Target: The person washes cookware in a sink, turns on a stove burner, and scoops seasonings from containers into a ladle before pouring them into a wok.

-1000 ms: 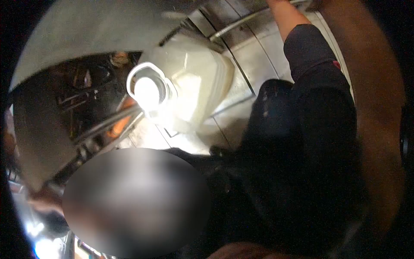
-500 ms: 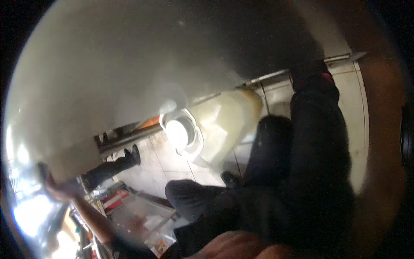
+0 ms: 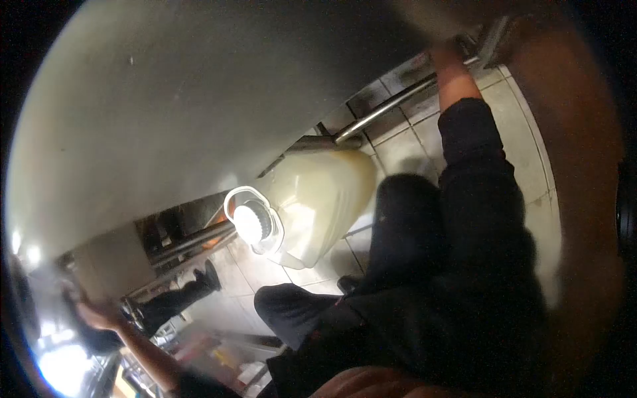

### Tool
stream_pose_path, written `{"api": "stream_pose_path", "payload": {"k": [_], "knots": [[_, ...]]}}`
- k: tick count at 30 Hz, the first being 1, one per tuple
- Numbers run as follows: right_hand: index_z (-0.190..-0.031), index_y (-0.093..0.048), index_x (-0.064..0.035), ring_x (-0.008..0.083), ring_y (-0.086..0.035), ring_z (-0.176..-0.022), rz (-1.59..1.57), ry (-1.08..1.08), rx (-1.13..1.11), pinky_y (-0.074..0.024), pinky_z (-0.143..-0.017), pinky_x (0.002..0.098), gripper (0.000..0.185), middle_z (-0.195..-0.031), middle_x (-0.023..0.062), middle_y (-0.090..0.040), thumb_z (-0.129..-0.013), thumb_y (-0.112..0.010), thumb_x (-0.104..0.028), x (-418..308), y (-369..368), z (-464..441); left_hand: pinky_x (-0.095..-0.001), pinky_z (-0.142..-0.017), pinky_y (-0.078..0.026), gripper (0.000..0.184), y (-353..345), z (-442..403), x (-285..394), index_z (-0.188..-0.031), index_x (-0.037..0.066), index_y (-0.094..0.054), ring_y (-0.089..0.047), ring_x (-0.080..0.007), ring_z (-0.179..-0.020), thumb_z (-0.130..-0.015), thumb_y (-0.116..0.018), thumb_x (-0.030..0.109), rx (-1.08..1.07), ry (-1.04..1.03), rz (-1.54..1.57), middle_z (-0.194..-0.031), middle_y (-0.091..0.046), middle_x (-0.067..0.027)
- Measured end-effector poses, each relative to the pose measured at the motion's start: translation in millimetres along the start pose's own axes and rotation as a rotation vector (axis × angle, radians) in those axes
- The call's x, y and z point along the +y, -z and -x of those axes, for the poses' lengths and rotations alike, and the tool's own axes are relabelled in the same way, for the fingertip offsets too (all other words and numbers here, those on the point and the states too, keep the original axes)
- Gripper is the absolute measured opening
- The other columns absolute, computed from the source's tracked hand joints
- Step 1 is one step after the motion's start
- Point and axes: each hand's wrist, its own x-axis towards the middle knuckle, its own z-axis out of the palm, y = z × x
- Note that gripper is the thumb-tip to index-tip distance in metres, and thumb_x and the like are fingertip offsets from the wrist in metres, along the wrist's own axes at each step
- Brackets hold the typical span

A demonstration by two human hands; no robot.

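My left hand point(image 3: 98, 314) is at the far left, by the lower edge of the grey metal surface point(image 3: 166, 106); its fingers are blurred. My right hand point(image 3: 443, 56) reaches past the dark sleeve to the metal bar point(image 3: 391, 109) at the upper right, and its fingers are hidden or smeared. Between the two arms, a large translucent jug point(image 3: 318, 199) with pale yellowish contents is near my knees. It has a bright white cap point(image 3: 251, 223) and a looped white handle around its neck.
Light floor tiles point(image 3: 405, 149) show around the jug. My bent knees point(image 3: 408, 212) are in dark trousers. Another person's dark leg and shoe point(image 3: 192, 292) appear at the lower left, above blurred shelves or trays. A brown surface point(image 3: 584, 199) borders the right side.
The view has shifted, and the grey surface covers more than in the oldest frame. My right forearm, hidden half a second ago, shows again beside the bar. The jug appears further left than half a second ago.
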Motion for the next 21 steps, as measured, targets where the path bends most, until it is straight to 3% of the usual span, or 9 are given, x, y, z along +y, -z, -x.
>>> {"api": "stream_pose_path", "payload": {"k": [1,3,5,8,11,15,17,19,21], "knots": [[-0.128,-0.048,-0.0069,0.033,-0.044,-0.121,-0.01,0.005,0.015,-0.0326,-0.103,0.0423,0.051,-0.131,0.0168,-0.048,-0.085,-0.058,-0.033,0,2,4,-0.0385,-0.073,-0.051,0.026,2,-3,7,-0.099,0.008,-0.064,-0.064,-0.0265,-0.085,-0.087,-0.049,0.025,-0.021,0.04,-0.035,-0.095,-0.067,-0.009],[-0.128,-0.048,-0.007,0.033,-0.044,-0.122,-0.031,0.035,0.045,-0.032,-0.104,0.0424,0.051,-0.131,0.0167,-0.047,-0.085,-0.059,-0.033,-1,1,11,-0.0357,-0.067,-0.054,0.041,-14,3,-20,-0.113,0.015,-0.06,-0.065,-0.0218,-0.081,-0.081,-0.062,0.041,0.063,-0.099,-0.07,-0.1,-0.068,-0.0043],[-0.129,-0.047,-0.0071,0.0329,-0.043,-0.123,-0.027,0.088,0.058,-0.0315,-0.104,0.0424,0.052,-0.132,0.0167,-0.046,-0.085,-0.059,-0.033,-18,-8,22,-0.0432,-0.078,-0.052,0.04,-30,11,-41,-0.113,0.016,-0.059,-0.064,-0.0216,-0.084,-0.082,-0.06,0.042,0.042,0.059,0.125,-0.096,-0.068,-0.0049],[-0.134,-0.044,-0.0097,0.0337,-0.038,-0.128,0.075,0.059,-0.05,-0.0264,-0.109,0.0414,0.059,-0.14,0.0144,-0.04,-0.087,-0.055,-0.043,-82,15,51,-0.0531,-0.091,-0.043,0.039,-22,10,-30,-0.11,0.014,-0.059,-0.063,-0.022,-0.087,-0.083,-0.059,0.042,0.151,-0.122,-0.11,-0.095,-0.067,-0.0086],[-0.124,-0.054,-0.0066,0.0368,-0.045,-0.122,-0.437,0.298,0.358,-0.0335,-0.103,0.0435,0.05,-0.13,0.0187,-0.05,-0.086,-0.058,-0.039,-84,40,40,-0.06,-0.1,-0.032,0.032,-7,6,-11,-0.106,0.014,-0.06,-0.063,-0.0242,-0.088,-0.085,-0.058,0.038,0.02,0.057,0.178,-0.094,-0.065,-0.0097],[-0.122,-0.055,-0.006,0.0372,-0.046,-0.12,-0.174,-0.154,0.257,-0.0346,-0.102,0.0438,0.049,-0.128,0.0194,-0.051,-0.086,-0.058,-0.039,1,27,-32,-0.0593,-0.104,-0.029,0.034,-2,8,-5,-0.107,0.011,-0.053,-0.061,-0.027,-0.088,-0.081,-0.059,0.032,0.096,-0.214,-0.045,-0.091,-0.062,-0.008],[-0.121,-0.056,-0.0057,0.0375,-0.047,-0.119,-0.123,-0.219,0.143,-0.0352,-0.101,0.044,0.049,-0.127,0.0197,-0.051,-0.086,-0.058,-0.039,18,14,-55,-0.0582,-0.104,-0.029,0.023,-6,6,-7,-0.102,0.009,-0.055,-0.061,-0.0268,-0.09,-0.085,-0.053,0.024,0.202,-0.322,0.022,-0.092,-0.061,-0.0094],[-0.121,-0.056,-0.0053,0.0377,-0.047,-0.118,-0.119,-0.232,0.083,-0.0358,-0.1,0.0441,0.048,-0.126,0.0201,-0.052,-0.086,-0.058,-0.039,21,0,-82,-0.0548,-0.106,-0.031,0.021,-8,8,-21,-0.101,0.007,-0.056,-0.059,-0.0282,-0.094,-0.081,-0.056,0.013,-0.017,-0.096,0.073,-0.095,-0.06,-0.0111],[-0.12,-0.057,-0.005,0.0379,-0.048,-0.117,-0.125,-0.23,0.042,-0.0363,-0.1,0.0442,0.048,-0.125,0.0204,-0.052,-0.086,-0.058,-0.039,19,-10,-107,-0.0535,-0.106,-0.03,0.018,-6,9,-19,-0.1,0.007,-0.057,-0.058,-0.0299,-0.094,-0.083,-0.053,0.01,0.028,-0.226,0.004,-0.096,-0.059,-0.0122]]}}
